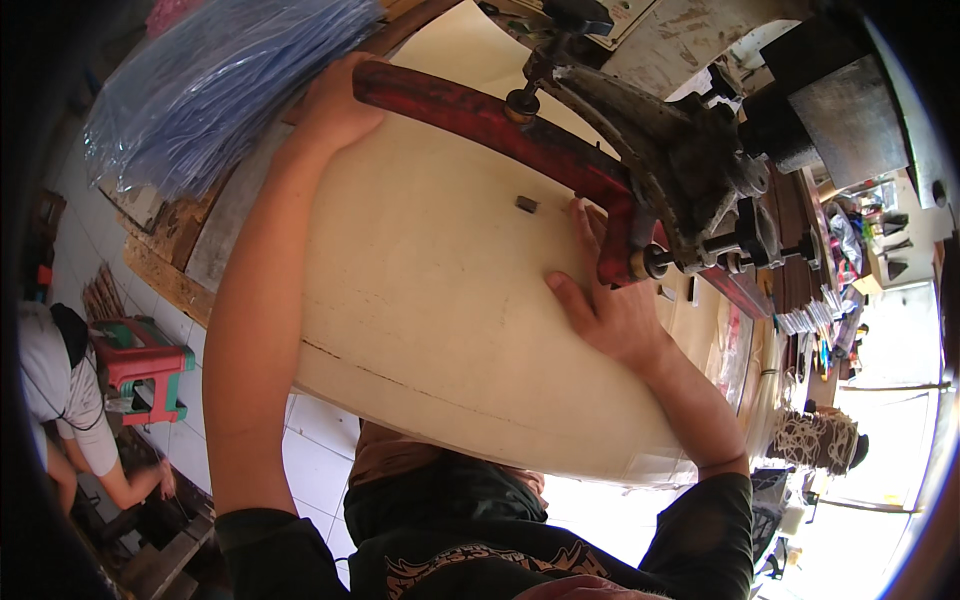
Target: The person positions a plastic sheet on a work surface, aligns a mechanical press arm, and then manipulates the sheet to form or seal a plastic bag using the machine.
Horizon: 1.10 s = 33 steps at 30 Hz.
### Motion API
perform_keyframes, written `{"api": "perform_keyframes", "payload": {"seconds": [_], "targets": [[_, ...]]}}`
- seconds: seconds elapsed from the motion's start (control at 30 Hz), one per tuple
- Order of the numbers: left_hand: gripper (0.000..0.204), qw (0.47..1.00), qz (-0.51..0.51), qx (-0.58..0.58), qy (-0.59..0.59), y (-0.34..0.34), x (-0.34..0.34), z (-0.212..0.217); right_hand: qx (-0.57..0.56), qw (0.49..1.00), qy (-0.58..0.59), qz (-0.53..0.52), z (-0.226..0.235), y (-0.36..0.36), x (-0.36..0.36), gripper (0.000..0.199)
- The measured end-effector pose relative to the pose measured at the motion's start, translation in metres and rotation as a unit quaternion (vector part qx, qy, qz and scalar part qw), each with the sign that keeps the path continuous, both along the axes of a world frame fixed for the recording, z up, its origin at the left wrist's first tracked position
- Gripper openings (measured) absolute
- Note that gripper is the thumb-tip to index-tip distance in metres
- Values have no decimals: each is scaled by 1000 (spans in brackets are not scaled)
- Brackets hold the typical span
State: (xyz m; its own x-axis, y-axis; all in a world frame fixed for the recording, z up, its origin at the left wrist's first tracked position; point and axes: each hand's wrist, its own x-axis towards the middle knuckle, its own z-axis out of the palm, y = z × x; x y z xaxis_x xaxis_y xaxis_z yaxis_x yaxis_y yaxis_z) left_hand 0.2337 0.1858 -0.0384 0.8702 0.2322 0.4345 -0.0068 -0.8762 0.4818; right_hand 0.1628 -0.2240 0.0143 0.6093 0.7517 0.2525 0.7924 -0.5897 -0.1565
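Observation:
A broad cream board (430,250) lies in front of me, with a dark crack along its near side and a small dark rectangle on its surface. Across it runs a dark red bar (450,105) with a bent corner, joined to a black metal clamp bracket (670,140) with screw knobs. At the bar's left end is my left hand (340,105); its fingers are hidden behind the bar. My right hand (620,315) rests on the board, thumb and finger apart, beside the bar's bent end, which covers part of it.
Bluish clear plastic sheets (230,90) are piled at the far left. A red and green stool (145,365) stands on the tiled floor, near another person's arm (115,480). Heavy metal machine parts (840,105) fill the upper right. Coiled cord (815,442) hangs at the right.

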Motion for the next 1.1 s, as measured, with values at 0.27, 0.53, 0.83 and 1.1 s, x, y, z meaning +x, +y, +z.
{"api": "perform_keyframes", "payload": {"seconds": [0.27, 0.53, 0.83, 1.1], "targets": [[46, 999, 3, -37, -17, 7, 2, -3, 24, 999, 7, 29, 2, 1, 3, 76], [23, 1000, 6, -21, -5, 3, -3, 3, 12, 1000, 1, 11, 2, 2, 3, 81], [27, 999, 10, -30, -33, 0, -8, 3, 20, 1000, 9, 17, 7, 4, -1, 81], [22, 1000, 0, -2, -9, -2, -5, 6, 31, 999, 19, 29, 5, 3, 1, 82]]}}
